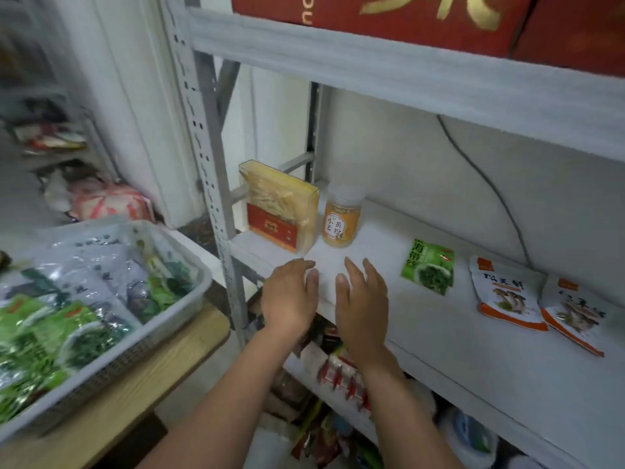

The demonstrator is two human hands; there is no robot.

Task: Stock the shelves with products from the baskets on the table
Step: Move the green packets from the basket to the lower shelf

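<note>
1. A basket (189,262) holding bags (77,282) sits on the desk (135,394), left of the shelf (456,360).
2. On the shelf, a box (277,208) stands far left, with a jar (340,218) just right of it.
3. Further right lie a packet (427,270), then two pouches (504,294).

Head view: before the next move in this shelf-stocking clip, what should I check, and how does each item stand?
1. Hands free: left hand and right hand hold nothing: ok.
2. Stock: grey plastic basket holds green foil packets: ok.
3. Room: white shelf board bare near the hands: ok.
4. Stability: clear yellow box and yellow-powder jar upright: ok.
5. Lie: small green packet flat or propped: cannot tell.
</note>
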